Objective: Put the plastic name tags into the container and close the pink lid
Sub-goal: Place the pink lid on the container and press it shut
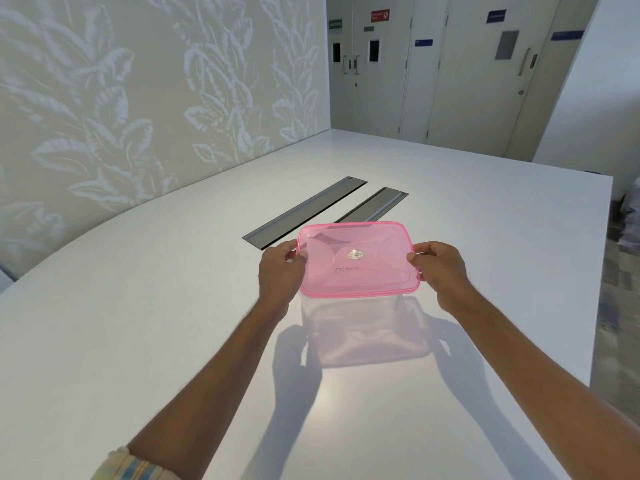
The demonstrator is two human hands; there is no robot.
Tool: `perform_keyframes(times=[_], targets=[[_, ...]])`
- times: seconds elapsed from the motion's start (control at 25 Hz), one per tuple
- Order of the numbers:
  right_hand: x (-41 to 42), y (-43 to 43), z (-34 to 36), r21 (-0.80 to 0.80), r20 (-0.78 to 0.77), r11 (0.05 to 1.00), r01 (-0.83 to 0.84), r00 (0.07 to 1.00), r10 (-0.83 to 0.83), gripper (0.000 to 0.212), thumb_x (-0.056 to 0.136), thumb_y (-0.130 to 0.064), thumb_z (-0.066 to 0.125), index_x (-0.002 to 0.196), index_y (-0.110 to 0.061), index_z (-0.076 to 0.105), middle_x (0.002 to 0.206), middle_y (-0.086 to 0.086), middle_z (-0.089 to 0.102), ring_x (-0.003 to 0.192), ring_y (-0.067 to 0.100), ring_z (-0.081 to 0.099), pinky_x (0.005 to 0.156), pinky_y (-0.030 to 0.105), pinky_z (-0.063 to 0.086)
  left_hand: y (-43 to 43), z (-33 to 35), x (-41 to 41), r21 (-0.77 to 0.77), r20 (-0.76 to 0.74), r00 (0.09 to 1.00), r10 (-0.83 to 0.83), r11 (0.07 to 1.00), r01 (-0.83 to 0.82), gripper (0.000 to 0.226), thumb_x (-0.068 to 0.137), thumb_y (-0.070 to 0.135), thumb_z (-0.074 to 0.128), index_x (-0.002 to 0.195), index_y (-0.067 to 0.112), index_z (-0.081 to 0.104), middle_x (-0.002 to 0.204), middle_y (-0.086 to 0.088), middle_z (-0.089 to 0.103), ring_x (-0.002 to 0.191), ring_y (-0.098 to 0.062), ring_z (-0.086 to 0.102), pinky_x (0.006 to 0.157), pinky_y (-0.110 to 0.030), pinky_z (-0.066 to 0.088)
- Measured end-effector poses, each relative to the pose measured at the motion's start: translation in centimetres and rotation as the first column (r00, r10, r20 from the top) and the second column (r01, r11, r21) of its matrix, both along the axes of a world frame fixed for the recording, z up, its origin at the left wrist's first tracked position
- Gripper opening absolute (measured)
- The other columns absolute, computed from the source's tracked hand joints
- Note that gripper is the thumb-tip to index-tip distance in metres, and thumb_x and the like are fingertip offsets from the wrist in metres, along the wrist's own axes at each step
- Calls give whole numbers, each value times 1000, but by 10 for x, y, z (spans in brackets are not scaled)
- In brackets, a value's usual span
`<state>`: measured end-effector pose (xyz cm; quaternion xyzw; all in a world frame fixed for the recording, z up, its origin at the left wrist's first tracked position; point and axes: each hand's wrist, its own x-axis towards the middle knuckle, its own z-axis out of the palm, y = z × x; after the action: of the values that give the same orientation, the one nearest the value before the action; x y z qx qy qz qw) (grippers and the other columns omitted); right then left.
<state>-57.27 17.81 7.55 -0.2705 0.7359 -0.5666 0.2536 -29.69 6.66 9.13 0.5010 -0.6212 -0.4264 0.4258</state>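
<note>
A translucent pink lid (358,259) with a small oval sticker and handwriting sits on top of a clear plastic container (363,330) standing on the white table (173,323). My left hand (280,271) grips the lid's left edge, thumb on top. My right hand (441,271) grips its right edge the same way. The container's walls look pale pink beneath the lid. I cannot make out name tags inside or anywhere on the table.
Two long grey cable slots (304,211) (375,206) lie in the table just behind the container. A leaf-patterned wall runs along the left. The table's right edge (602,271) drops to the floor; doors stand at the back.
</note>
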Motion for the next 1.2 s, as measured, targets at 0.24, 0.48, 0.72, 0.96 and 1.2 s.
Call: perform_keyframes(times=[0.24, 0.48, 0.72, 0.96, 1.2], targets=[[-1, -25, -13, 50, 8, 999, -2, 1000, 2, 14, 88, -14, 76, 101, -14, 76, 107, 9, 77, 91, 27, 71, 92, 48, 63, -32, -22, -1, 74, 61, 997, 47, 996, -52, 13, 97, 22, 71, 110, 26, 73, 89, 12, 69, 85, -12, 65, 71, -21, 48], [-6, -42, -29, 120, -7, 992, -28, 1000, 29, 10, 87, -16, 78, 94, -10, 74, 102, 11, 77, 88, 29, 71, 92, 50, 63, -50, -39, -4, 95, 91, 993, 70, 992, -79, 15, 94, 21, 75, 84, 31, 74, 86, 12, 74, 80, -8, 69, 70, -20, 52], [-7, -49, -38, 155, -34, 987, -42, 998, 48, 12, 86, -18, 79, 94, -9, 74, 97, 7, 76, 82, 23, 69, 91, 50, 63, -55, -53, -4, 122, 128, 990, 59, 990, -75, 19, 96, 21, 73, 112, 17, 81, 89, 13, 74, 92, -16, 72, 74, -20, 51], [-8, -46, -41, 161, -33, 986, -46, 998, 52, 8, 88, -16, 78, 93, -11, 75, 100, 7, 76, 91, 28, 72, 90, 48, 63, -60, -61, -8, 119, 135, 989, 57, 990, -73, 26, 96, 22, 74, 121, 14, 79, 101, 5, 78, 95, -16, 72, 89, -29, 56], [-10, -42, -47, 118, -9, 990, -72, 997, 74, 9, 89, -16, 77, 98, -15, 76, 98, 6, 76, 83, 21, 68, 78, 38, 61, -59, -67, -8, 105, 117, 991, 65, 992, -77, 29, 96, 23, 72, 123, 14, 79, 108, 5, 79, 103, -17, 73, 99, -36, 59]])
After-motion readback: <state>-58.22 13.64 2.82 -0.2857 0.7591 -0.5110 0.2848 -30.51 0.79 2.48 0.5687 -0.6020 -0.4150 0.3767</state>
